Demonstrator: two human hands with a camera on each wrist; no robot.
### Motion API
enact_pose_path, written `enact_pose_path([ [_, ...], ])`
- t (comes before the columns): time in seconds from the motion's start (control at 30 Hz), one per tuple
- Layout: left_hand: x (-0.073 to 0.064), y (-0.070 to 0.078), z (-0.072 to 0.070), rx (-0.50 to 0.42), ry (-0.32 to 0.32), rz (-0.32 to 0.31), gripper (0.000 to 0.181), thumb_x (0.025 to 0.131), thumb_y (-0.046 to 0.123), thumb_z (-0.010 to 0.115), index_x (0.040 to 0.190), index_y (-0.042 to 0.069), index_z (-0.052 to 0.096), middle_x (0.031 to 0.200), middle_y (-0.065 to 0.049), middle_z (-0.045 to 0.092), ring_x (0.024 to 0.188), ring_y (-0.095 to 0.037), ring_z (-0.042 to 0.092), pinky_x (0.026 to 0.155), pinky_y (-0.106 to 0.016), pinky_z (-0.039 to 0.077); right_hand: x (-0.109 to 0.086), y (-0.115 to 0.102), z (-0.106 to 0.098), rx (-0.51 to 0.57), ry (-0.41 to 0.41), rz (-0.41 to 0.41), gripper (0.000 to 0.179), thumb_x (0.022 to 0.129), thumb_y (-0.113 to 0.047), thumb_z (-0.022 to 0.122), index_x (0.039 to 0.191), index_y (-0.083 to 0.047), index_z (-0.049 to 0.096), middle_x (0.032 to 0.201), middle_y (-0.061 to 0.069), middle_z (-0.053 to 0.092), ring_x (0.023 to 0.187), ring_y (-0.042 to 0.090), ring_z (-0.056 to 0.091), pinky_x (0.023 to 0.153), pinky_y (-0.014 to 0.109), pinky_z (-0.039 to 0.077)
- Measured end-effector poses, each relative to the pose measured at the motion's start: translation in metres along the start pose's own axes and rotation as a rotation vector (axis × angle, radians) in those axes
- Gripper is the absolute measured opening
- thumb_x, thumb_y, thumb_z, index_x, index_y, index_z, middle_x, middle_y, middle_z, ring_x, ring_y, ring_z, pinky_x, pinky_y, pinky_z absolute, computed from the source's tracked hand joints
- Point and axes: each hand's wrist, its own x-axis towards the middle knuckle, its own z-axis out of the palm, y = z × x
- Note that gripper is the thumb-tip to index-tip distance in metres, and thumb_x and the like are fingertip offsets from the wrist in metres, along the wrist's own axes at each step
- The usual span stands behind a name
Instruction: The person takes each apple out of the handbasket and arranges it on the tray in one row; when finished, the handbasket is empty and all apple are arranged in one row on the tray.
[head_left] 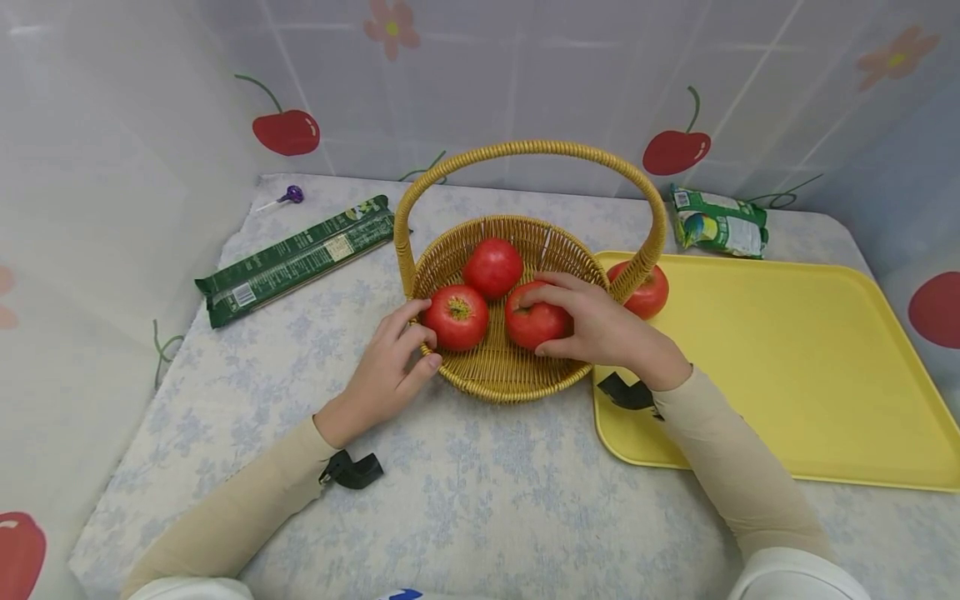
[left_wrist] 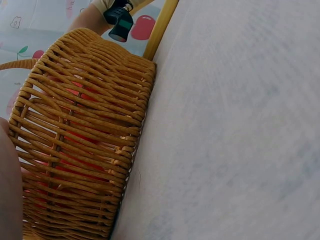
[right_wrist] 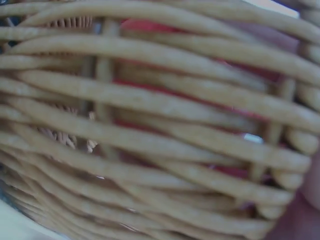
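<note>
Red fruit (head_left: pixel 530 327), gripped under right hand (head_left: pixel 600 325), inside wicker basket (head_left: pixel 504 371)

The left hand (head_left: pixel 384 367) holds the left rim of the basket (head_left: pixel 510 379), fingers bent. The right hand (head_left: pixel 596 321) lies over its right rim, fingers and thumb curled. Both sleeved forearms (head_left: pixel 232 500) slant toward it.

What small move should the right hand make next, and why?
Perhaps ease the right hand off the round red fruit it grips: that already sits inside the yellow wicker basket, while another round red fruit lies on the rectangular yellow tray.
</note>
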Motion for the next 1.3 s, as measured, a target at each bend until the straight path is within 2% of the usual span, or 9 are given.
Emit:
enact_pose_path([
  [0.27, 0.000, -0.001, 0.001, 0.001, 0.003, 0.005, 0.065, 0.105, 0.065, 0.031, 0.098, 0.008, 0.061, 0.149, -0.021, 0.049, 0.132, -0.046, 0.049, 0.105, -0.065, 0.041, -0.010, -0.005, -0.010, 0.022, 0.002, -0.018, 0.054, 0.079, -0.016, 0.089, 0.127, -0.018, 0.065, 0.147, 0.014, 0.053, 0.142, 0.037, 0.045, 0.101, 0.057, 0.052],
  [0.47, 0.000, -0.001, 0.001, 0.002, -0.001, 0.003, 0.064, 0.105, 0.064, 0.031, 0.098, 0.009, 0.061, 0.149, -0.021, 0.048, 0.132, -0.046, 0.049, 0.105, -0.065, 0.042, -0.021, -0.011, -0.022, 0.029, -0.010, -0.021, 0.056, 0.079, -0.019, 0.089, 0.129, -0.024, 0.064, 0.148, 0.010, 0.053, 0.141, 0.034, 0.044, 0.098, 0.056, 0.054],
  [0.63, 0.001, 0.000, 0.000, -0.002, -0.009, -0.003, 0.064, 0.105, 0.064, 0.031, 0.098, 0.008, 0.061, 0.149, -0.021, 0.048, 0.133, -0.046, 0.048, 0.106, -0.065, 0.041, -0.029, -0.012, -0.028, 0.031, 0.014, -0.040, 0.055, 0.079, -0.017, 0.089, 0.128, -0.024, 0.066, 0.146, 0.010, 0.054, 0.138, 0.033, 0.048, 0.096, 0.054, 0.056],
  [0.77, 0.000, 0.000, 0.000, -0.006, -0.007, -0.012, 0.066, 0.105, 0.065, 0.031, 0.098, 0.007, 0.062, 0.149, -0.022, 0.048, 0.133, -0.047, 0.048, 0.106, -0.065, 0.041, -0.036, -0.013, -0.031, 0.074, 0.013, -0.050, 0.054, 0.080, -0.016, 0.089, 0.128, -0.021, 0.066, 0.146, 0.011, 0.054, 0.135, 0.031, 0.050, 0.092, 0.047, 0.058],
  [1.0, -0.001, -0.002, 0.000, -0.008, 0.013, 0.001, 0.064, 0.105, 0.064, 0.032, 0.098, 0.007, 0.062, 0.149, -0.022, 0.048, 0.132, -0.046, 0.048, 0.105, -0.066, 0.041, -0.051, -0.015, -0.039, 0.155, 0.014, -0.061, 0.054, 0.080, -0.018, 0.089, 0.129, -0.021, 0.065, 0.148, 0.010, 0.051, 0.128, 0.026, 0.053, 0.084, 0.028, 0.060],
  [1.2, 0.000, -0.002, 0.000, -0.007, 0.007, 0.002, 0.064, 0.105, 0.064, 0.032, 0.098, 0.007, 0.062, 0.149, -0.022, 0.049, 0.134, -0.046, 0.048, 0.106, -0.066, 0.041, -0.068, -0.012, -0.045, 0.129, 0.064, -0.091, 0.056, 0.077, -0.013, 0.091, 0.127, -0.020, 0.065, 0.144, 0.012, 0.054, 0.125, 0.025, 0.055, 0.078, 0.026, 0.061],
  [1.3, 0.000, -0.001, 0.000, -0.009, -0.003, -0.006, 0.065, 0.105, 0.063, 0.032, 0.097, 0.006, 0.062, 0.149, -0.022, 0.049, 0.133, -0.046, 0.048, 0.106, -0.066, 0.041, -0.079, -0.012, -0.048, 0.122, 0.087, -0.076, 0.059, 0.074, -0.011, 0.092, 0.126, -0.020, 0.066, 0.146, 0.012, 0.055, 0.125, 0.015, 0.055, 0.077, 0.024, 0.060],
])
